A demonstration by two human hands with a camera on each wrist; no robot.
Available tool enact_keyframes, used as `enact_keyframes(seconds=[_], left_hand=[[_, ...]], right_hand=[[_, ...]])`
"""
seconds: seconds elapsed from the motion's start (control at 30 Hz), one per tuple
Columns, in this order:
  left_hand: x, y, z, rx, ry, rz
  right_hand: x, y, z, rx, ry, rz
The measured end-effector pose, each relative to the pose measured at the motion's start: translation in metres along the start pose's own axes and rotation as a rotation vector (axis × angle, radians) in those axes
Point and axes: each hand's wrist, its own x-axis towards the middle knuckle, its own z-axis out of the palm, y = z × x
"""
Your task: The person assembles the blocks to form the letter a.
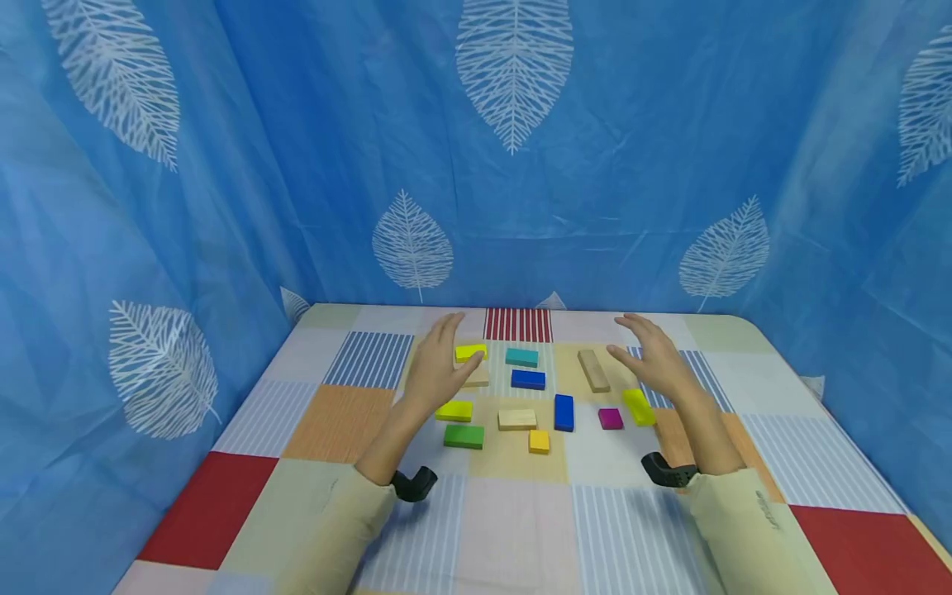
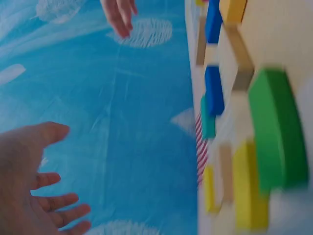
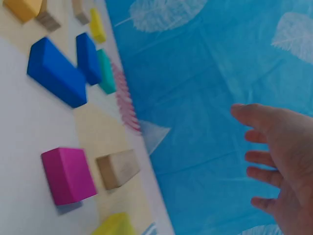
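Both hands hover above the table, palms facing each other, holding nothing. My left hand (image 1: 435, 368) has its fingers extended and thumb spread, near a yellow block (image 1: 471, 353) and a plain wooden block (image 1: 477, 377) that it partly hides. Below it lie another yellow block (image 1: 454, 411) and a green block (image 1: 464, 436). The right hand (image 1: 656, 361), fingers spread, is above and beside a yellow block (image 1: 639, 407), a magenta block (image 1: 611, 419) and a long wooden block (image 1: 593, 371). Between the hands are two blue blocks (image 1: 528, 379), a teal block (image 1: 522, 357), a wooden block (image 1: 516, 420) and an orange block (image 1: 539, 442).
The blocks lie scattered on a table with a patchwork-patterned cloth (image 1: 513, 521). A blue curtain (image 1: 580, 207) with white leaf prints surrounds the table at the back and both sides. Each wrist wears a black camera strap (image 1: 414, 485).
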Motion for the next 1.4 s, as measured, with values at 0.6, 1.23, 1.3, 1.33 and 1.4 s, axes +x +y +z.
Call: enact_keyframes(seconds=[0.6, 1.23, 1.3, 1.33, 1.4], left_hand=[[-0.016, 0.097, 0.122, -0.537, -0.235, -0.042], [-0.023, 0.112, 0.168, 0.035, -0.310, 0.133], [-0.023, 0.113, 0.171, 0.089, -0.313, 0.132], [-0.023, 0.113, 0.171, 0.106, -0.315, 0.129], [-0.023, 0.113, 0.173, 0.132, -0.315, 0.123]], right_hand=[[0.026, 0.059, 0.047, 0.228, -0.138, 0.042], [0.014, 0.075, 0.078, 0.308, -0.297, -0.101], [0.015, 0.075, 0.077, 0.303, -0.311, -0.078], [0.015, 0.075, 0.076, 0.296, -0.318, -0.070], [0.016, 0.075, 0.076, 0.289, -0.330, -0.056]])
